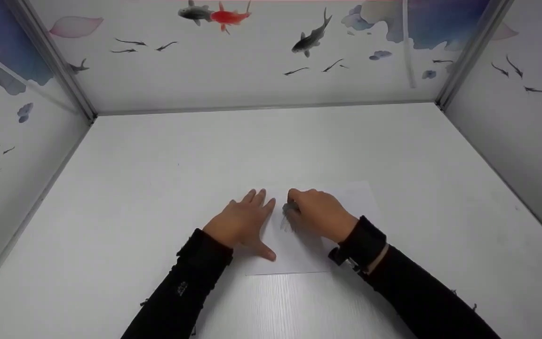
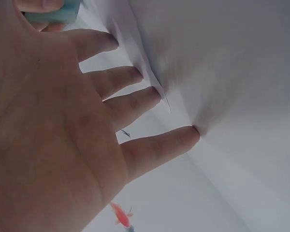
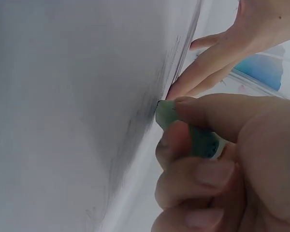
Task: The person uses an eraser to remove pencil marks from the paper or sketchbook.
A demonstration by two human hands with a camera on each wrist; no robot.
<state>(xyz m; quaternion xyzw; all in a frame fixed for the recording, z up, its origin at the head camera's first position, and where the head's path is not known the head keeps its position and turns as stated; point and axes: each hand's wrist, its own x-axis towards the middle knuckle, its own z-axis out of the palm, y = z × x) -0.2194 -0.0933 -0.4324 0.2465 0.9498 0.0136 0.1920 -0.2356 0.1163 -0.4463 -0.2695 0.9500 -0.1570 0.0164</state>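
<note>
A sheet of white paper (image 1: pixel 294 261) lies on the white table, with grey pencil marks (image 1: pixel 286 225) near its middle. My left hand (image 1: pixel 243 221) rests on the left part of the sheet, fingers spread and thumb out to the side. In the left wrist view its fingertips (image 2: pixel 154 94) press at the paper's edge, which lifts slightly. My right hand (image 1: pixel 322 214) pinches a small green eraser (image 3: pixel 166 115) between thumb and index finger, the other fingers curled beneath. One end of the eraser meets the paper beside a dark smudged area (image 3: pixel 150 106).
The white table (image 1: pixel 158 155) spreads out around the sheet. A back wall (image 1: pixel 252 70) with painted fish and side panels (image 1: pixel 26 141) enclose it, joined by grey metal posts (image 1: pixel 64 70). Both wrists carry black bands (image 1: pixel 365 240).
</note>
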